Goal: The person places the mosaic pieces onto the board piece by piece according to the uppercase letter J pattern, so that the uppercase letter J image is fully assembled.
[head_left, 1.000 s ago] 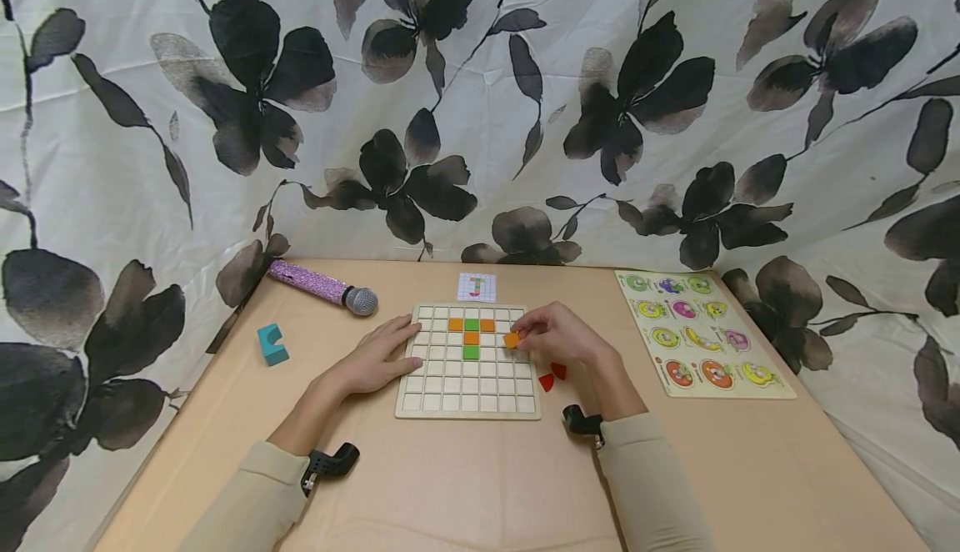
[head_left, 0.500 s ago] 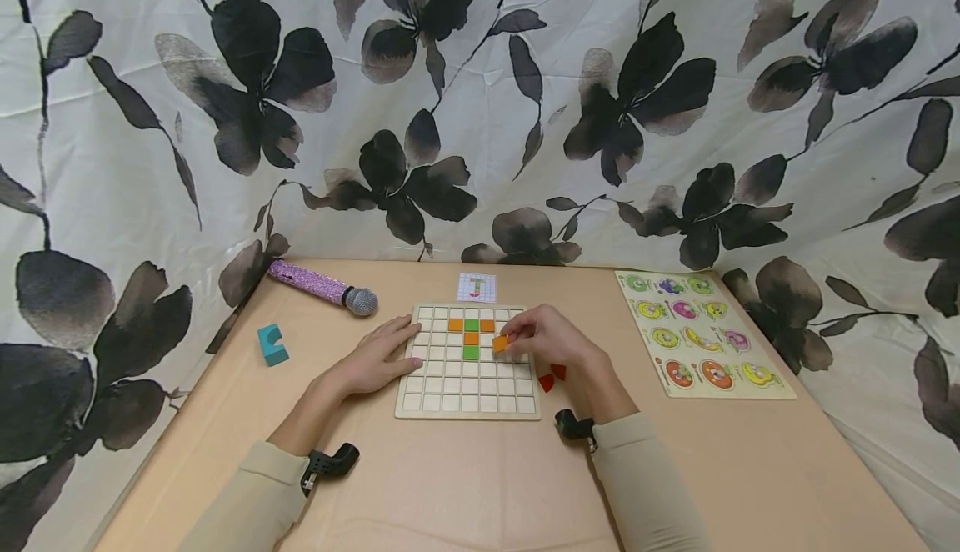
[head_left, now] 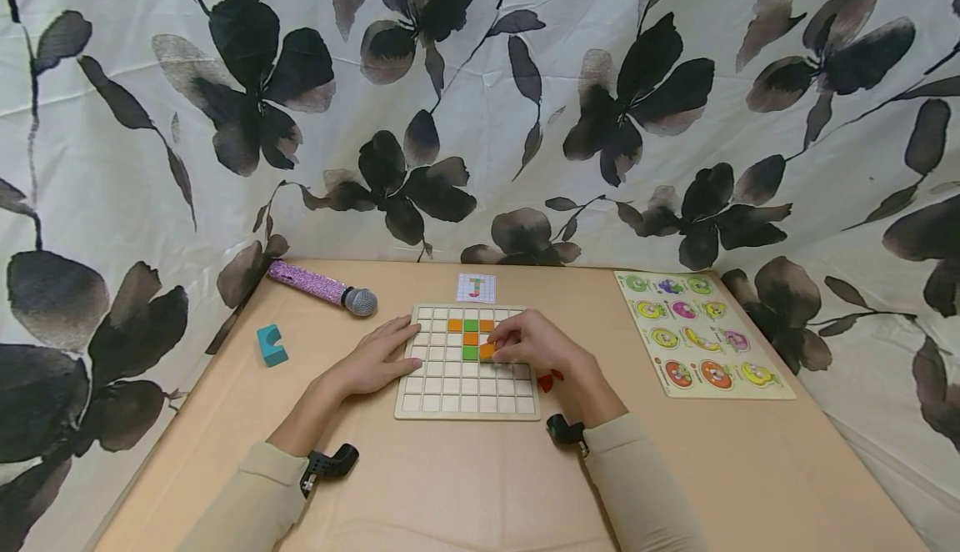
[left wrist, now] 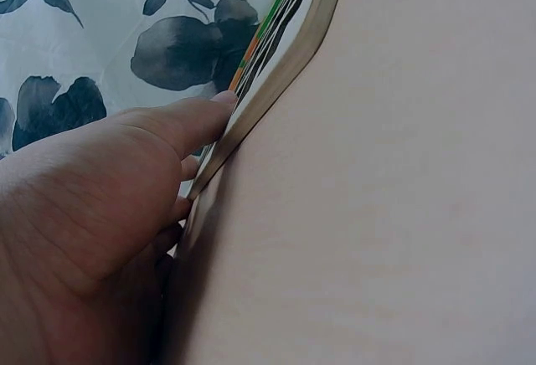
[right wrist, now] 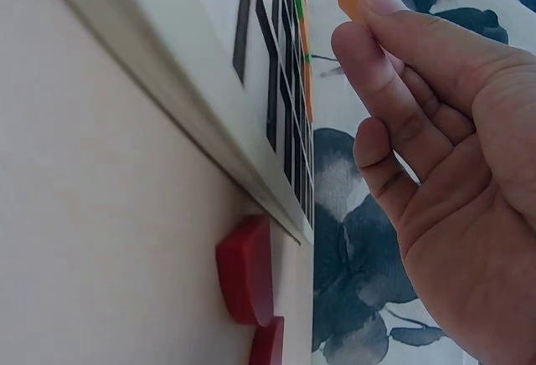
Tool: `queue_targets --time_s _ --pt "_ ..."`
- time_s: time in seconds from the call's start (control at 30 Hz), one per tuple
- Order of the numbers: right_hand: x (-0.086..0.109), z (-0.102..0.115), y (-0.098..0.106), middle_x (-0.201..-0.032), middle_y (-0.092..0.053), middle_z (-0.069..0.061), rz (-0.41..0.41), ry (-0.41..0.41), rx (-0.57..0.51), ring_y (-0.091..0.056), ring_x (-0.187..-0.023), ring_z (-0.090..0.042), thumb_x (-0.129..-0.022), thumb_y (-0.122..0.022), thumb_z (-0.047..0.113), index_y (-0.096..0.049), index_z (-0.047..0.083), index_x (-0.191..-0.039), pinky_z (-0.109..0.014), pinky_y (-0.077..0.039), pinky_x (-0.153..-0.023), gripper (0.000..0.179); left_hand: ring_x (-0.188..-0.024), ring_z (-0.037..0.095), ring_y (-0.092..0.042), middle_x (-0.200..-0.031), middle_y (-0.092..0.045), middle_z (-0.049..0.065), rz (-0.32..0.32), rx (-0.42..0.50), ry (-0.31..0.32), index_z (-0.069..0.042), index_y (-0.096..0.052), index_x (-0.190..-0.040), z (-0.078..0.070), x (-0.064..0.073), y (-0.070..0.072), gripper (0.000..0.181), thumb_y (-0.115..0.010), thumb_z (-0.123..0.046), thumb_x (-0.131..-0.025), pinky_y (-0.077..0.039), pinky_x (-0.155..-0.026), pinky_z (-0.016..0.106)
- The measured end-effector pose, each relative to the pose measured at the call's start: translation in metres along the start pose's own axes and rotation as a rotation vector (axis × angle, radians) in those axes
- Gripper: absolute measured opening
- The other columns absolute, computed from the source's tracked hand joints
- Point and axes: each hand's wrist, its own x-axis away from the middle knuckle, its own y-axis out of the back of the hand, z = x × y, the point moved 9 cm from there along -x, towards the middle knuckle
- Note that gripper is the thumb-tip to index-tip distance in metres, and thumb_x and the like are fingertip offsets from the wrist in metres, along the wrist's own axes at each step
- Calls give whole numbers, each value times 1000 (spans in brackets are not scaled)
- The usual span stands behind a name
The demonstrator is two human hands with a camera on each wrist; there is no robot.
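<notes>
Fingers [right wrist: 362, 51] of the right hand [head_left: 536, 342] pinch an orange tile [head_left: 487, 352], held just above the grid board [head_left: 438, 385], immediately right of the lower green tile [head_left: 470, 353] as seen from the head view. Left hand [head_left: 378, 358]: fingers relaxed and extended, resting on the board's left edge. Two red pieces [right wrist: 243, 270] lie on the table [head_left: 450, 477], beside the board's right edge. Pattern card [head_left: 477, 288] lies beyond the far edge.

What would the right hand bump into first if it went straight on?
Probably the lower green tile on the board, just past the orange piece the right hand pinches. Height is unclear, so it might pass over.
</notes>
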Motion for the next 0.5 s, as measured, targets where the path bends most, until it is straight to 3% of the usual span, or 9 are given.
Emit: queue_targets --time_s 0.33,0.5 --pt "-4 7 -11 -89 -74 2 30 78 1 -65 -75 -15 -87 -86 13 -80 7 -105 -23 -57 -70 20 -159 44 -17 -172 -22 19 -3 -1 3 -8 -39 -161 -2 1 0 73 -65 -41 -102 -15 -127 65" --pt "-6 10 -17 -86 -73 3 51 70 15 -64 -74 -15 -87 -86 14 -80 10 -103 -23 -57 -68 18 -159 44 -18 -172 -22 20 -2 0 3 -8 -39 -161 -3 1 0 73 -65 -41 -102 -15 -127 65"
